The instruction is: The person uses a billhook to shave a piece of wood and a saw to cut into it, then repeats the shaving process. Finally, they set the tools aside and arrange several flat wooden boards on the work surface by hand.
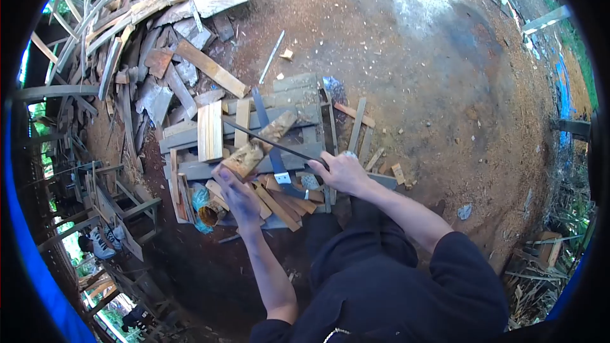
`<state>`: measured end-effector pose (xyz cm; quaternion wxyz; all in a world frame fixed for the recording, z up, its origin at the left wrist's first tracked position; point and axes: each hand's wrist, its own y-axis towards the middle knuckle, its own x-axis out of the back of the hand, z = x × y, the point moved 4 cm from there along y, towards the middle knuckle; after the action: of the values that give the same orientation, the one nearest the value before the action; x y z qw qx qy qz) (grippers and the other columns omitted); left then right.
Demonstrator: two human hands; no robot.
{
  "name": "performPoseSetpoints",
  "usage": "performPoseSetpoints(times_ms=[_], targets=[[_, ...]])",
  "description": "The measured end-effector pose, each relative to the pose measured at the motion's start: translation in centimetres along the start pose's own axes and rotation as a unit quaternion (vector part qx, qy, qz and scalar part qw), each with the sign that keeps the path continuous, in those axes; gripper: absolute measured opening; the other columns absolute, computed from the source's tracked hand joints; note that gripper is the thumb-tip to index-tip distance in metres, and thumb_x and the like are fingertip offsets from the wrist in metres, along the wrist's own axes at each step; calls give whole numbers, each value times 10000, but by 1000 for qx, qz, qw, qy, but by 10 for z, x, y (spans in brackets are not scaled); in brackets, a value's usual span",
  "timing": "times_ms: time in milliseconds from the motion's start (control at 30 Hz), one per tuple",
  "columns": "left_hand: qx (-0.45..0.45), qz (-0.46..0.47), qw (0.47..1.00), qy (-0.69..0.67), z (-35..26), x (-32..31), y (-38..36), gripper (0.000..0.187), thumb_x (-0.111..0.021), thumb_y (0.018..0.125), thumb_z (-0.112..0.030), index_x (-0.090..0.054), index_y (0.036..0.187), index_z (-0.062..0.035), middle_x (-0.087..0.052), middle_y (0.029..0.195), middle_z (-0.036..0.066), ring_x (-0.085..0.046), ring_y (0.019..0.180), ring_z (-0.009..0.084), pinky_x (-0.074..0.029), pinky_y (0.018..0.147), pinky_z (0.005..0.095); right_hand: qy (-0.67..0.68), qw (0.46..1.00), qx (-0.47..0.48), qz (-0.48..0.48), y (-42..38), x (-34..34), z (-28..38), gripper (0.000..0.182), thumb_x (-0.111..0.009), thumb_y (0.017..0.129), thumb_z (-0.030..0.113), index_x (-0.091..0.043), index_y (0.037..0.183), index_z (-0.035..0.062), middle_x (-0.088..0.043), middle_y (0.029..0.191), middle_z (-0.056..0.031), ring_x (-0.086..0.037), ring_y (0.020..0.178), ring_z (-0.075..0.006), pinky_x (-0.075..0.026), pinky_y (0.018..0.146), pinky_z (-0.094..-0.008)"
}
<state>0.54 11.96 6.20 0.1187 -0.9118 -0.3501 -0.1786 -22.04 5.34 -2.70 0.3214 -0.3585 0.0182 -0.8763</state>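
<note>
My left hand (240, 192) is closed around the lower end of a rough light-brown piece of wood (243, 160). The wood slants up to the right over the bench and looks narrower in its middle. In my right hand (344, 171) is a long, thin, dark blade (289, 149), its grip hidden by my fingers. This blade runs up and left, crossing the wood in this view. Beneath lies a blue-grey flat tool (277, 160) with a white label, on the low plank bench (298, 96). Beside the wood sit pale slats (210, 131).
Scrap boards (136, 38) are heaped at the upper left. Loose sticks (358, 124) lie right of the bench. Near my left forearm stand a turquoise bag (202, 202) and a rusty can (208, 215). A wooden rack with shoes (101, 243) is at the lower left.
</note>
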Motion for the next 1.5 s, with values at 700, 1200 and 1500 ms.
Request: performPoseSetpoints(times_ms=[700, 1200, 1500], targets=[[-90, 61, 972, 209, -22, 3, 6, 563, -242, 1066, -530, -425, 1175, -9, -624, 954, 204, -704, 806, 285, -541, 728, 354, 77, 996, 23, -36, -3, -23, -27, 510, -497, 994, 529, -579, 884, 38, -633, 636, -209, -655, 617, -422, -510, 559, -503], [-55, 57, 993, 89, -14, -5, 15, 588, -230, 1061, -528, -445, 1155, 12, -655, 873, 206, -731, 793, 324, -558, 704, 385, -23, 998, -51, -10, 16, -29, -50, 540, -460, 995, 552, -599, 882, 44, -660, 699, -231, -674, 641, -417, -546, 576, -480], [-25, 63, 996, 59, -21, -3, 21, 556, -214, 1067, -504, -424, 1142, 6, -647, 853, 221, -713, 725, 316, -545, 643, 369, 76, 990, 98, -74, -2, 11, 17, 433, -560, 985, 459, -532, 834, 53, -631, 639, -188, -654, 600, -397, -505, 514, -487]])
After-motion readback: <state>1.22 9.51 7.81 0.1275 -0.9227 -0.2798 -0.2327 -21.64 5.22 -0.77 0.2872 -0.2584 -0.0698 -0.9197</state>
